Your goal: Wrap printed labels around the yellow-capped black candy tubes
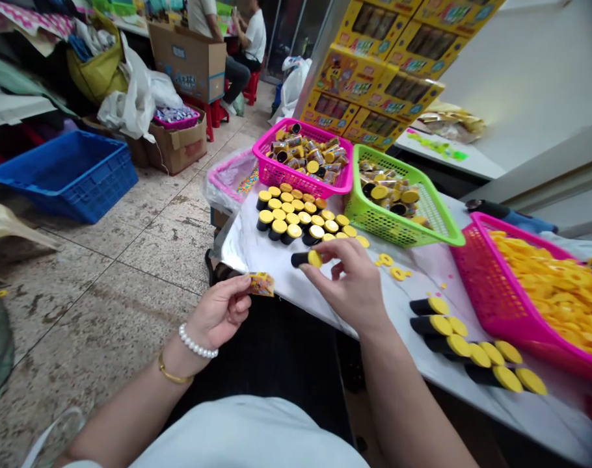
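My right hand (347,283) pinches a small black tube with a yellow cap (306,259) just above the white table (286,273), close to a cluster of upright capped tubes (300,218). My left hand (222,311), wearing a pearl bracelet and a gold bangle, pinches a small printed label (261,283) at the table's near edge. Several capped tubes (471,341) lie on their sides to the right of my right forearm.
A pink basket (296,179) and a green basket (437,227) hold wrapped tubes. Another pink basket (481,286) holds loose yellow caps (559,289). Yellow cartons (384,65) stand behind. A blue crate (66,172), cardboard boxes and bags sit on the floor; two people sit far back.
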A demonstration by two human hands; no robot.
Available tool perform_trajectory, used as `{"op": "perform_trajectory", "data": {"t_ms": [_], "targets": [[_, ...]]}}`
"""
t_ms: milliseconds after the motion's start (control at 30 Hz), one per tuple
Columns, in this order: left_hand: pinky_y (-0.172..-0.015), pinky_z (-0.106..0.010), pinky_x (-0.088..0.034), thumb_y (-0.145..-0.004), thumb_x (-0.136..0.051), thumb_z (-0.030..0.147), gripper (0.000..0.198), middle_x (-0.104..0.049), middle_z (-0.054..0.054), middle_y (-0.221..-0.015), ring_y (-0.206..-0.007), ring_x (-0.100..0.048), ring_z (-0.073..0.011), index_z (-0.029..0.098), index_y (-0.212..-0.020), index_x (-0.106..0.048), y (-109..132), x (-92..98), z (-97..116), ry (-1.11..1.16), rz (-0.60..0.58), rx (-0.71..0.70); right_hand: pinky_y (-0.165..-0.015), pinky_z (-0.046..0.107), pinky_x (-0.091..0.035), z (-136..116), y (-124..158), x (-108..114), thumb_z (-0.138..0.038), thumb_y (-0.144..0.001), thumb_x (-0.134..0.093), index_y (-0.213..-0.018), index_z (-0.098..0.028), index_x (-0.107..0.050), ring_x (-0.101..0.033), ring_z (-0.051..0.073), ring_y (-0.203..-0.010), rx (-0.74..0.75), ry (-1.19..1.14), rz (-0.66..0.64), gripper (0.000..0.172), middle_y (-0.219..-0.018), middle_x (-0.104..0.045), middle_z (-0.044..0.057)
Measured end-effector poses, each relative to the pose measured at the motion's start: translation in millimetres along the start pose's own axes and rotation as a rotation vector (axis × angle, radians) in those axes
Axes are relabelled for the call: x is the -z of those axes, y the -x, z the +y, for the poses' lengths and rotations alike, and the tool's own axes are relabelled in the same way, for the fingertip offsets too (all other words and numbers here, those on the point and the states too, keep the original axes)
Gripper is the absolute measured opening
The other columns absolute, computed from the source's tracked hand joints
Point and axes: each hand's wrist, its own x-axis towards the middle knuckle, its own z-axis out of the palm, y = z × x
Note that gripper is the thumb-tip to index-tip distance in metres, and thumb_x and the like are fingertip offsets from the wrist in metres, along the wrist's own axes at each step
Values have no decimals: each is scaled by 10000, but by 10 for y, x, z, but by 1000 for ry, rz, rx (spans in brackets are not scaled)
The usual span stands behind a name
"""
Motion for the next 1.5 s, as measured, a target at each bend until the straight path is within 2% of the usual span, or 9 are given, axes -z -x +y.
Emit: {"op": "perform_trajectory", "data": {"t_ms": [100, 200, 667, 800, 967, 1067, 1200, 1333, 1500], "targets": [[-322, -81, -225, -784, -740, 124, 54, -670, -17, -720, -396, -371, 22, 82, -804, -713, -34, -34, -39, 39, -5, 40, -725, 345, -593, -102, 266, 34, -517, -832, -734, -965, -239, -673, -682, 214, -885, -166, -547, -102, 314, -1010, -682, 60], [-320, -82, -223, -790, -747, 143, 80, -650, -5, -707, -390, -365, 21, 84, -823, -704, -43, -77, -89, 35, -67, 66, -812, 392, -619, -137, 396, -42, -576, -779, -777, -962, -235, -694, -718, 238, -943, -309, -736, -148, 396, -1041, -725, 74], [-323, -93, -188, -755, -799, 204, 178, -654, 1, -714, -383, -343, 25, 92, -805, -670, -37, -123, -208, 8, -77, 47, -783, 337, -644, -271, 592, -123, -340, -840, -739, -949, -243, -539, -758, 182, -807, -280, -555, -37, 248, -929, -780, 50], [-330, -100, -184, -700, -833, 205, 208, -657, 3, -704, -380, -331, 25, 100, -769, -666, -34, -137, -200, 25, -56, 34, -898, 387, -628, -247, 645, -150, -282, -846, -734, -1026, -246, -569, -739, 195, -956, -190, -460, -10, 247, -1061, -740, 61], [-365, -120, -192, -680, -867, 316, 291, -586, 17, -594, -433, -388, -9, 97, -807, -723, 39, -138, -253, -160, -3, -174, -881, 377, -626, -224, 643, -159, -285, -861, -743, -1036, -257, -551, -729, 193, -980, -175, -649, -47, 261, -1087, -721, 61], [-471, -126, -355, -720, -857, 324, 340, -618, 3, -653, -563, -503, -47, 118, -972, -757, 100, -88, -266, -298, 36, -400, -853, 368, -617, -195, 637, -116, -336, -808, -816, -1010, -252, -599, -700, 196, -936, -120, -635, 16, 308, -990, -693, 46], [-724, -234, -525, -629, -923, 255, 507, -712, -55, -967, -834, -650, -138, 161, -1091, -736, 98, -23, -226, -443, -178, -368, -709, 319, -611, -157, 656, -89, -334, -776, -849, -1018, -248, -656, -651, 176, -832, 5, -608, -68, 321, -971, -626, 44], [-629, -244, -493, -673, -899, 316, 374, -714, -46, -841, -665, -611, -109, 119, -946, -736, 26, -3, -233, -501, -273, -209, -651, 283, -599, -153, 712, -63, -172, -830, -778, -1140, -265, -696, -629, 127, -739, 97, -443, -191, 334, -1025, -609, 46], [-787, -280, -516, -666, -901, 277, 342, -742, -50, -888, -796, -661, -142, 131, -925, -733, -23, -68, -337, -574, -278, -307, -805, 320, -624, -143, 821, -24, -52, -833, -717, -1169, -253, -698, -708, 176, -902, 237, -204, -38, 393, -1043, -684, 65]]}}
